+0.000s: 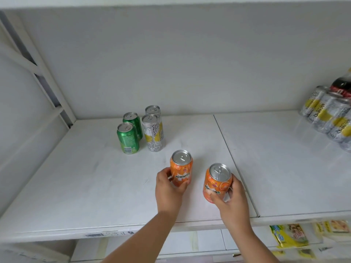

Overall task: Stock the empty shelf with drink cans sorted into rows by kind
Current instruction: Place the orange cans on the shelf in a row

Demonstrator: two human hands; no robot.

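Note:
My left hand (169, 188) grips an orange can (181, 166) that stands upright over the white shelf (85, 186). A second orange can (217, 181), tilted slightly, is held in my right hand (230, 198) just to the right, nearer the shelf's front. Further back on the left stand two green cans (128, 138) one behind the other. Beside them on the right, two tall silver-and-yellow cans (153, 134) form a second row.
At the far right of the shelf stands a cluster of silver-and-yellow cans (326, 116) with a dark cola bottle (341, 86) behind. A seam (233, 158) divides the shelf boards. Yellow packets (288, 235) lie on the shelf below. A white frame post (47, 82) rises at the left.

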